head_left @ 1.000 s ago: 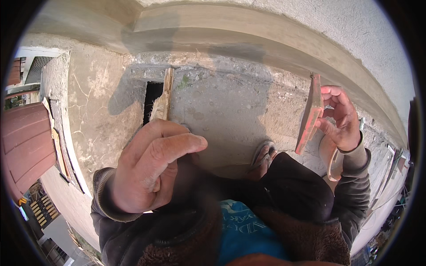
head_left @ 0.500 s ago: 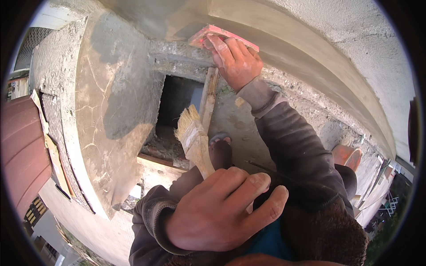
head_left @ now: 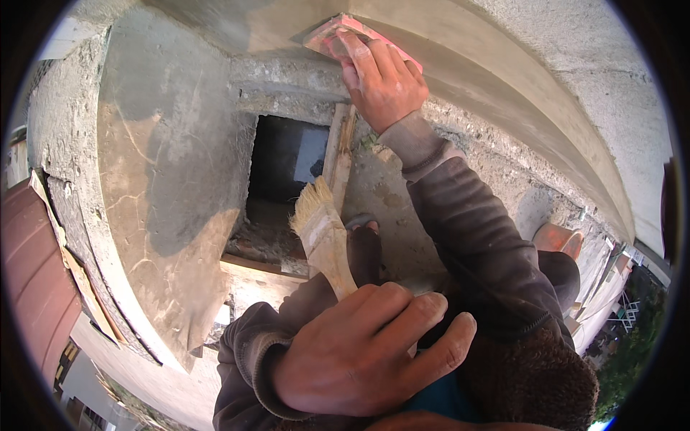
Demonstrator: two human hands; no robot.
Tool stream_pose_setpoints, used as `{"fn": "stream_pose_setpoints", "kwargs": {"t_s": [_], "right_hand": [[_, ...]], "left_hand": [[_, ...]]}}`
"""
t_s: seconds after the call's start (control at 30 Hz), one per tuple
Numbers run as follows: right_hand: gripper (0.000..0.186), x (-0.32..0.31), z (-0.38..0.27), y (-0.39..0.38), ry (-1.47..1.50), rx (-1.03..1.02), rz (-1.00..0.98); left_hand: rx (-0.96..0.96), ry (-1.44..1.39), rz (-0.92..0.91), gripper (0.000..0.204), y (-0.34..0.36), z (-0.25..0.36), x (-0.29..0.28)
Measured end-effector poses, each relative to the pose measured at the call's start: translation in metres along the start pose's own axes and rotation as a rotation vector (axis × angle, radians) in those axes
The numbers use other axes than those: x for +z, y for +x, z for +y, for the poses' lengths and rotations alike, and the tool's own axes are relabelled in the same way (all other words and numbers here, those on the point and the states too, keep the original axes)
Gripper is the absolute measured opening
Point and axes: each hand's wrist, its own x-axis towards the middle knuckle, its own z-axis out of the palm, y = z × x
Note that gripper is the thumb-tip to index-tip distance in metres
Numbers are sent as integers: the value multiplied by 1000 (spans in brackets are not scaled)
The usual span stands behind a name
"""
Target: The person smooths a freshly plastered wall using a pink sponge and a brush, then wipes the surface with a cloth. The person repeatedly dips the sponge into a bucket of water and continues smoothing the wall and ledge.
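Gripping a tool in each of the hands. Right hand [head_left: 388, 85] is clasped over the back of a red float [head_left: 328, 37], fingers bent across it; thumb mostly hidden. Float sits beyond the floor opening [head_left: 277, 169] and off to its right, up against the smooth plaster band [head_left: 463, 68] along the wall base. Can't tell whether its whole face touches.

Left hand [head_left: 352, 352] is curled around the handle of a paintbrush [head_left: 323, 241], back of the hand up, thumb and forefinger stretched out. Brush is tilted, pale bristles pointing away from the body and overlapping the near right corner of the opening in view. Whether the bristles touch anything: can't tell.

Around the opening: a wooden strip [head_left: 339, 147] runs along its right edge, a thin board [head_left: 262, 266] lies along its near edge. Inside it's dark, with a lighter patch [head_left: 310, 154] toward the right. A sandalled foot [head_left: 361, 221] stands right of it, near the strip. Cracked cement surface [head_left: 154, 161] directly left, partly in shadow.

Further out: orange bucket [head_left: 555, 241] well right of the opening, past the dark sleeve [head_left: 474, 208]. Reddish-brown panel [head_left: 39, 280] well left, on the near side. Greenery [head_left: 625, 359] far to the right, near side.
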Motion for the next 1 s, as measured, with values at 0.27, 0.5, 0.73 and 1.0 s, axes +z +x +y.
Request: {"fn": "stream_pose_setpoints", "kwargs": {"t_s": [0.27,0.5,0.73,1.0], "right_hand": [[58,-7,-6,-6,56,-28,43],[58,-6,-3,6,56,-4,12],[55,-9,-9,6,118,-5,9],[57,-20,-4,8,109,7,10]], "left_hand": [[-36,1,-38,47,2,3,-3],[-25,-1,-31,48,3,4,0],[-41,-2,-30,50,2,4,-2],[9,12,-46,41,1,0,-1]]}}
